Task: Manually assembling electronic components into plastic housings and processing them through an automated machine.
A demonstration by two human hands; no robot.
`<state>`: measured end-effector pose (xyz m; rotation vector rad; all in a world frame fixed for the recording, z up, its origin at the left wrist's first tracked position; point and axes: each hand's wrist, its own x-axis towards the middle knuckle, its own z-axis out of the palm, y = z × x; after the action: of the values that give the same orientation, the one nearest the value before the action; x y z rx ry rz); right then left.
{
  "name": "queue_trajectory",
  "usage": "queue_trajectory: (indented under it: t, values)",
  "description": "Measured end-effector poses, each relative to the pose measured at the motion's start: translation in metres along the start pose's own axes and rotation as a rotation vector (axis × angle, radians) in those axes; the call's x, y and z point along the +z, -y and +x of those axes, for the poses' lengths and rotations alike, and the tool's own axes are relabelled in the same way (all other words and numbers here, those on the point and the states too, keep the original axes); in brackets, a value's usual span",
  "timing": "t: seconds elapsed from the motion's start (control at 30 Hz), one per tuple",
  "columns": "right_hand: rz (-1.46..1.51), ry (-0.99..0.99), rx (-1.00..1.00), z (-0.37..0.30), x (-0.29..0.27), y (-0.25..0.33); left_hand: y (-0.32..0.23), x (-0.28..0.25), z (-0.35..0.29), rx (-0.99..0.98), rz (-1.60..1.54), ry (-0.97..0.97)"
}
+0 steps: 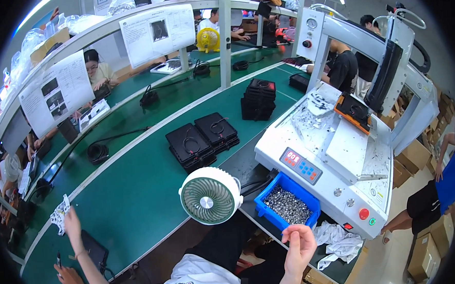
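My left hand (pixel 72 222) is stretched out to the far left, its fingers closed at a crumpled white cloth (pixel 60 216) with dark spots. Below it on the bench lies a flat black case (pixel 92 250). My right hand (pixel 300 245) is raised at the near edge of a blue bin (pixel 263 210) full of small metal parts (pixel 287 204). Thumb and fingertips meet in a pinch; whatever they hold, if anything, is too small to make out. To the right of that hand lies a bundle of white rag (pixel 340 241).
A round white fan (pixel 208 198) stands at the bench edge. Behind it are black cases with cables (pixel 199 141) and a taller black stack (pixel 258 99). A white bench-top machine (pixel 310 143) carries an orange-and-black fixture (pixel 353 112). Another person's hand (pixel 71 278) is at lower left.
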<state>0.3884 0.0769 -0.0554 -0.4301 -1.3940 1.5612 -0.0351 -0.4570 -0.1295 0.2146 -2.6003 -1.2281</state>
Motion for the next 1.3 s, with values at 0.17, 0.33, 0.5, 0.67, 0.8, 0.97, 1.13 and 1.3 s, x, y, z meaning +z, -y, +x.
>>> queue_trajectory:
  t: [0.17, 0.33, 0.5, 0.67, 0.8, 0.97, 1.13, 1.3]
  values:
    - [-0.094, -0.128, -0.031, 0.013, -0.015, 0.008, -0.239, 0.147, -0.028, 0.649, -0.121, 0.347]
    - [-0.229, -0.205, -0.009, 0.019, -0.018, 0.012, -0.343, 0.328, 0.006, 1.008, 0.263, 0.377]
    - [-0.314, -0.236, -0.003, 0.022, -0.021, 0.013, -0.372, 0.416, 0.034, 0.613, 0.532, 0.665]
    - [-0.414, -0.236, 0.039, 0.028, -0.021, 0.011, -0.380, 0.449, 0.046, 0.436, 0.430, 0.725]
    - [-0.506, -0.209, 0.071, 0.037, -0.012, 0.006, -0.385, 0.449, 0.042, 0.150, -0.454, 0.805]
    - [-0.495, -0.164, 0.048, 0.041, -0.005, 0.006, -0.408, 0.398, 0.020, 0.116, -0.700, 0.718]
    - [-0.438, 0.017, -0.030, 0.065, 0.025, 0.026, -0.440, 0.322, -0.038, 0.198, -0.944, 0.866]
    - [-0.212, 0.215, -0.136, 0.097, 0.074, 0.032, -0.472, 0.231, -0.149, 0.166, -1.005, 1.161]
